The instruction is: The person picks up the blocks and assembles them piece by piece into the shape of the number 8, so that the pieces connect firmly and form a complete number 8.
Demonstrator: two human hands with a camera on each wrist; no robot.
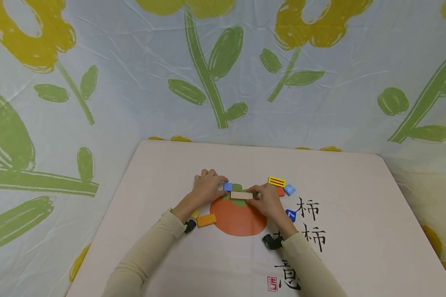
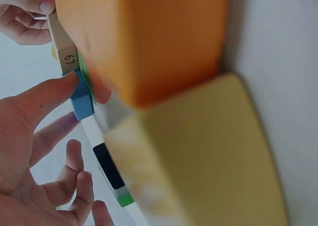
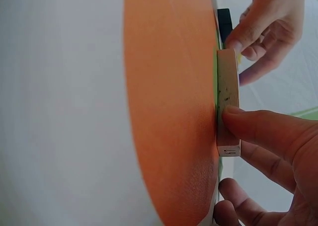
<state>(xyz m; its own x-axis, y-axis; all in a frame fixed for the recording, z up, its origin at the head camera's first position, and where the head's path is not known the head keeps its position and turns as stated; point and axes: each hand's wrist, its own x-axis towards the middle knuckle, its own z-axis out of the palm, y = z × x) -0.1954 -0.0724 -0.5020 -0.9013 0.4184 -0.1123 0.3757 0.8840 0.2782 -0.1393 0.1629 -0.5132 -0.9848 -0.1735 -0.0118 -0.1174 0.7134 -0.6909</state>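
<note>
My left hand [image 1: 207,186] pinches a small blue block [image 1: 228,187] between thumb and index finger, its other fingers spread loosely. A pale wooden block [image 1: 241,195] lies just to the right, nearer me, held at its right end by the thumb and fingers of my right hand [image 1: 268,201]. In the left wrist view the blue block [image 2: 82,99] appears to meet the end of the wooden block [image 2: 62,42], which bears the number 67. From the right wrist view, my right thumb presses the near long side of the wooden block [image 3: 227,87].
An orange block [image 1: 206,220] and a yellow block [image 1: 195,214] lie by my left forearm. Right of my right hand are a red-striped yellow block [image 1: 276,182], a red block [image 1: 279,191], a light blue block [image 1: 290,189] and a dark blue block [image 1: 291,215]. A persimmon print [image 1: 241,222] marks the tabletop.
</note>
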